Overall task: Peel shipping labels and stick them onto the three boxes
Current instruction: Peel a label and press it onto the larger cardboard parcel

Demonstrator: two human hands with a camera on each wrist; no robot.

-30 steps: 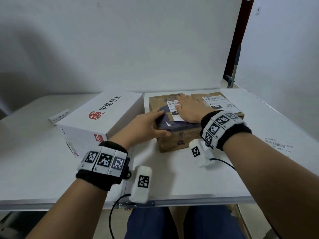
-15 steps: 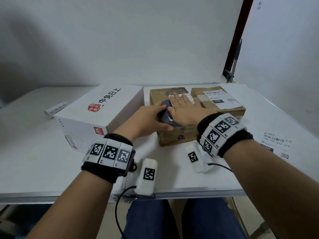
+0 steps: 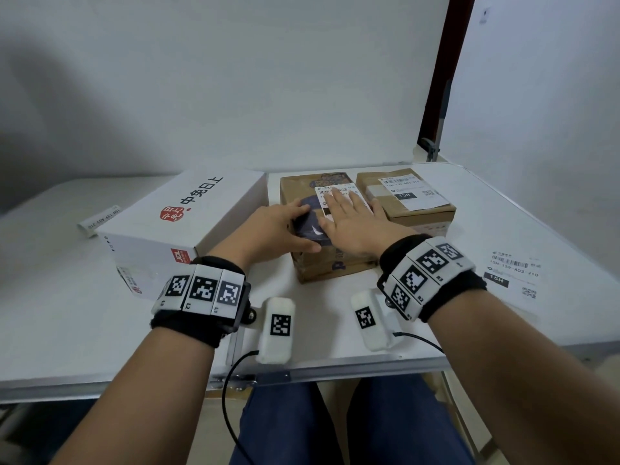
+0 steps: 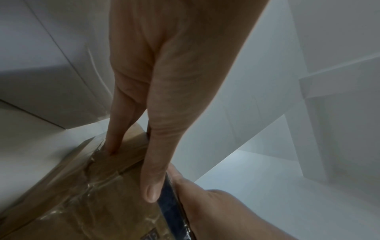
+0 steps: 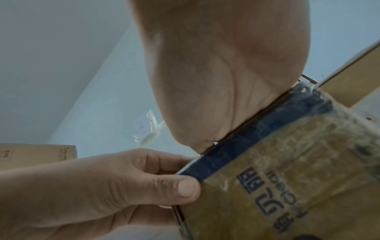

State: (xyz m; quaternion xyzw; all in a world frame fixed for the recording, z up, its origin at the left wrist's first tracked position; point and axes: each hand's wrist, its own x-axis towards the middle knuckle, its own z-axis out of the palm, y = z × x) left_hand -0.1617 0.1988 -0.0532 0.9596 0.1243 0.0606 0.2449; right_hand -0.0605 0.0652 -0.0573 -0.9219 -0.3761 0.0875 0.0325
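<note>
Head view: three boxes sat in a row toward the far edge of the desk [image 3: 335, 337]. White box [image 3: 188, 226] on the left side, taped brown box [image 3: 322, 243] in the middle, smaller brown box [image 3: 406, 203] just beside it on the right; whether the two brown boxes touched could not be told.

Right hand [image 3: 355, 226] lay flat, palm down, on top of the middle box, fingers [image 3: 335, 203] straight and spread over a white shipping label [image 3: 339, 193] there. Only the far strip of that label, with its barcode, showed past the fingertips.

Left hand [image 3: 275, 233] gripped the near left corner of the same box: thumb [image 3: 302, 246] along the near top edge, fingers wrapped over the left side. Left wrist view showed one fingertip [image 4: 112, 146] pressed against the taped cardboard and the thumb lying on the dark blue band at the box edge. Right wrist view showed the right palm [image 5: 216, 81] seated on the top edge of the box above that blue band, with the left thumb [image 5: 185, 188] on the corner.

The smaller brown box carried its own label [image 3: 409, 193], lying flat on top. The white box top showed only printed characters and a red logo.

One loose label sheet [image 3: 513, 276] lay on the desk near the right edge. A small curled strip of paper [image 3: 99, 221] lay on the desk behind the white box, toward the left edge.
</note>
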